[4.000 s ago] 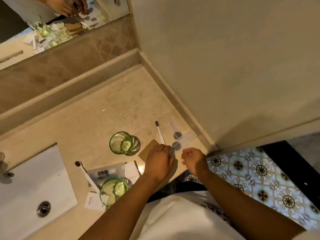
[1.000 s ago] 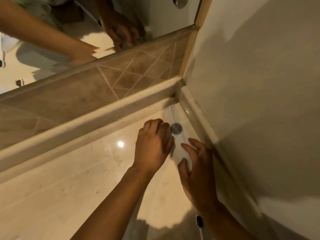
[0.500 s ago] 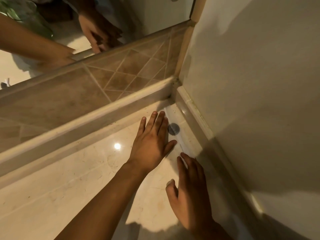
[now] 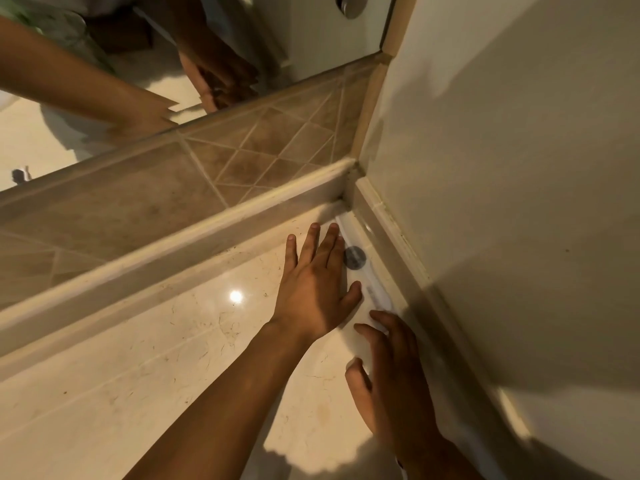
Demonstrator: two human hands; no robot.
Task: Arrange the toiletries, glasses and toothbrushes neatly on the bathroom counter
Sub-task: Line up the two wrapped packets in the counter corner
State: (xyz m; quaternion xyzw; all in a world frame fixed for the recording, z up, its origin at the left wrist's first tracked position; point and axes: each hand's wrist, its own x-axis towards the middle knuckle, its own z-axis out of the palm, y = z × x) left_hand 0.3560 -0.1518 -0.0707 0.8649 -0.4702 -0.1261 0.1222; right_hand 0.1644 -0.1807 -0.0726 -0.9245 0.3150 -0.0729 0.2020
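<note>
On the table (image 4: pixel 138 393), your left hand (image 4: pixel 317 289) lies flat with open grip, your right hand (image 4: pixel 391 368) also open, both touching the clear toiletry packet (image 4: pixel 360 282) along the right edge, in the far right corner.

L hand (image 4: pixel 317 289): palm down, flat, fingers (image 4: pixel 311 242) extended fwd and slightly spread, thumb angled out to the R. L forearm bare, runs up from lower frame edge, wrist straight. R hand (image 4: pixel 391 372): palm down, fingers loosely curved, tips fwd, thumb tucked at L side. R wrist in shadow. Hands apart; neither grips anything.
</note>
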